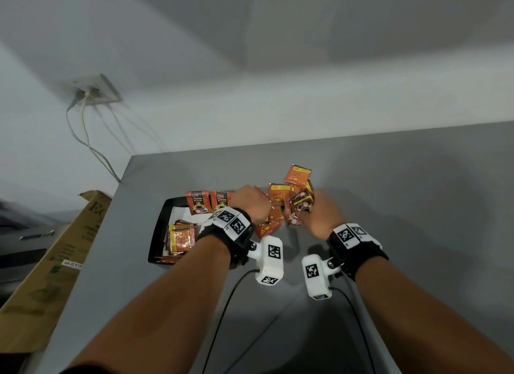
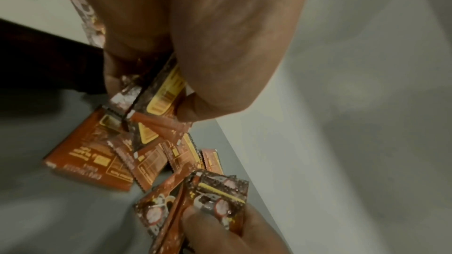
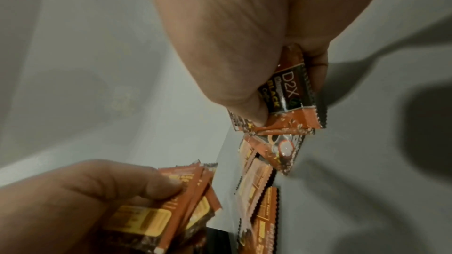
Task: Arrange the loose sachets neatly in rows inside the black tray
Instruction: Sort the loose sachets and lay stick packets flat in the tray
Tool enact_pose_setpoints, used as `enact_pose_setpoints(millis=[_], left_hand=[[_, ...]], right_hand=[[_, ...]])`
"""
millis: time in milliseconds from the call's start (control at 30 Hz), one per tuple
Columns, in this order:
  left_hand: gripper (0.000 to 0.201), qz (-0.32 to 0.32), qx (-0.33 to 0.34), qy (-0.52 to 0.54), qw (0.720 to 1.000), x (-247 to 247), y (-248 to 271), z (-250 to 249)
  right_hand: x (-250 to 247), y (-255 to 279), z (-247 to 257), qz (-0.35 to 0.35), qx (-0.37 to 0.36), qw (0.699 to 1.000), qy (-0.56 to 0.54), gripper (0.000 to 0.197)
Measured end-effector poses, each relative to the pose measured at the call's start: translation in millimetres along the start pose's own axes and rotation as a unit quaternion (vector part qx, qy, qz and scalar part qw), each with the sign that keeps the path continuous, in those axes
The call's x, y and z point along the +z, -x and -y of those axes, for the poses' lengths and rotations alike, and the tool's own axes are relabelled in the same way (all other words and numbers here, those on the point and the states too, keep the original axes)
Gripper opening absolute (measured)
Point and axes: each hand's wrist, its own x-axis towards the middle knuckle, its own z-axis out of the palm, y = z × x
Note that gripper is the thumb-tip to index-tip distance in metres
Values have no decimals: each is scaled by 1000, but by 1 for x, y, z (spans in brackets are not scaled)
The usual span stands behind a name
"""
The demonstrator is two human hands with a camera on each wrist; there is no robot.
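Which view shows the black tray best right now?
The head view: the black tray lies left of both hands, its rim, white liner and sachets inside visible. The left wrist view catches only a dark blurred edge; the right wrist view shows nothing clearly identifiable as it.

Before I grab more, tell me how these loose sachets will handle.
The sachets look thin and flat, so probably light and floppy. Glossy foil may slip when stacked, as in the right hand bunch. Flat ones on the table likely need edge pinching.

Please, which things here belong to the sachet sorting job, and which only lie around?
Job:
- black tray
- sachets in the tray
- loose sachets on the table
- sachets held in left hand and right hand

Lying about:
- cardboard box
- wall socket with cables
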Motion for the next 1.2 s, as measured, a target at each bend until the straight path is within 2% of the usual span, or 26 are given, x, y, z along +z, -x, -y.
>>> enact_pose_setpoints(millis=[133, 200, 267, 367, 467, 567, 633, 733, 867, 933, 1000, 1100, 1200], left_hand=[[31, 43, -31, 28, 998, 11, -1, -5], [28, 31, -27, 12, 999, 23, -6, -10], [24, 16, -24, -21, 999, 29, -7, -15], [29, 34, -38, -64, 997, 37, -10, -21], [29, 1, -57, -90, 994, 42, -14, -20], [32, -14, -62, -102, 993, 47, -18, -18], [36, -29, -60, -74, 995, 48, -22, -14], [35, -39, -46, 37, 997, 46, -25, -4], [40, -86, -46, 109, 989, 34, -19, 1], [46, -92, -42, 124, 987, 24, -20, 1], [39, -93, -34, 131, 986, 13, -23, -1], [16, -81, -1, 70, 994, 0, -26, -10], [23, -42, 1, 26, 999, -2, -33, -20]], right_hand=[[-15, 7, 5, 0, 15, 999, -40, 26], [-22, 9, 1, -10, 15, 999, -51, 30], [-31, 11, -3, -24, 20, 998, -62, 26], [-46, 14, -11, -47, 23, 996, -70, 27], [-58, 11, -15, -54, 25, 993, -98, 27], [-67, 7, -10, -45, -7, 996, -80, 17], [-71, 10, 0, -32, -31, 996, -82, 11], [-71, 12, 20, -2, -54, 994, -91, 11], [-46, -2, 29, 56, -71, 996, -7, 13], [-29, -8, 26, 66, -68, 994, 45, 26], [-17, -9, 20, 47, -68, 991, 103, 41], [-9, -8, 17, 5, -77, 990, 118, 48], [-11, -4, 16, 4, -76, 992, 102, 44]])
